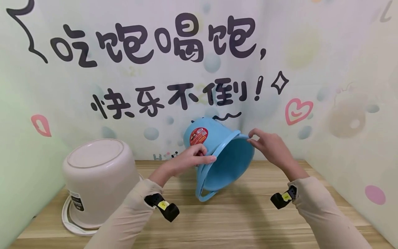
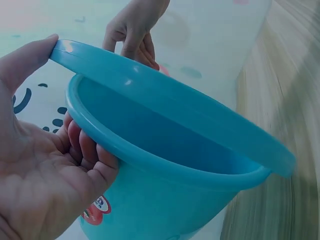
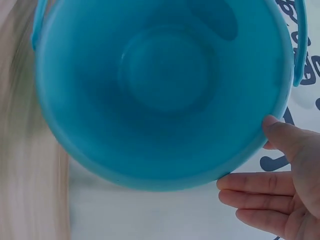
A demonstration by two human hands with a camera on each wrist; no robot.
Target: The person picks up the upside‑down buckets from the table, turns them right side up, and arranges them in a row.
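A light blue plastic bucket (image 1: 231,166) is tipped on its side over the table, its mouth facing toward me and to the right. Its handle (image 2: 170,107) runs close along the rim in the left wrist view. My left hand (image 1: 188,159) grips the near side, thumb at the handle and curled fingers at the rim. On the far right of the mouth, my right hand (image 1: 268,143) pinches the rim between thumb and fingers. The right wrist view shows the bucket's bare inside (image 3: 165,70). A red round sticker (image 1: 199,136) is on its outer wall.
To the left, a larger off-white bucket (image 1: 99,183) stands upside down on the wooden table (image 1: 248,221), a white ring (image 1: 66,221) around its base. A printed backdrop (image 1: 155,76) with black characters rises just behind the blue bucket, with walls on both sides.
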